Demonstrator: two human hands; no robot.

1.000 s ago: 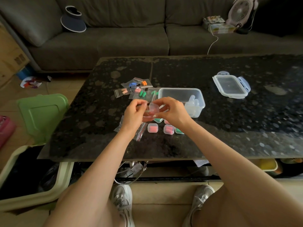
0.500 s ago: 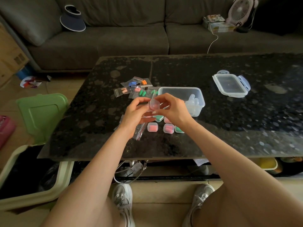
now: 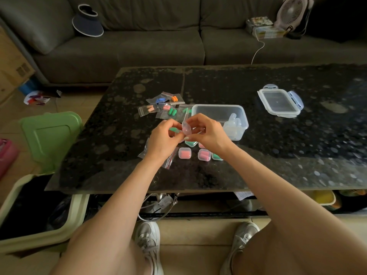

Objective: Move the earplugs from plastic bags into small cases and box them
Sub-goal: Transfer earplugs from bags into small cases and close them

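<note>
- Grey sofa (image 3: pixel 139 46) fills the top of the frame; a fan (image 3: pixel 293 11) stands on it at upper right.
- Black speckled table (image 3: pixel 278 155) spans the centre and right.
- Green lid (image 3: pixel 49 135) sits at left, off the table.
- Left hand (image 3: pixel 162 141) and right hand (image 3: pixel 210 133) meet above the table at frame centre. Fingers of both are curled, and their tips pinch the small clear case (image 3: pixel 186 129) between them, left hand on its left edge, right hand on its right. The case is off the table and tilted; its contents cannot be made out.
- Clear plastic box (image 3: pixel 218 112) stands open just behind the right hand; empty cases (image 3: pixel 234 124) are piled at its right end.
- Box lid (image 3: pixel 280 103) lies flat, well apart, to the right.
- Bags of earplugs (image 3: pixel 168 108) are clustered left of the box: blue, orange, pink, green.
- Emptied bags (image 3: pixel 168 159) lie under the left wrist.
- Filled cases (image 3: pixel 184 153) rest on the table below the hands, pink and green, close together.
</note>
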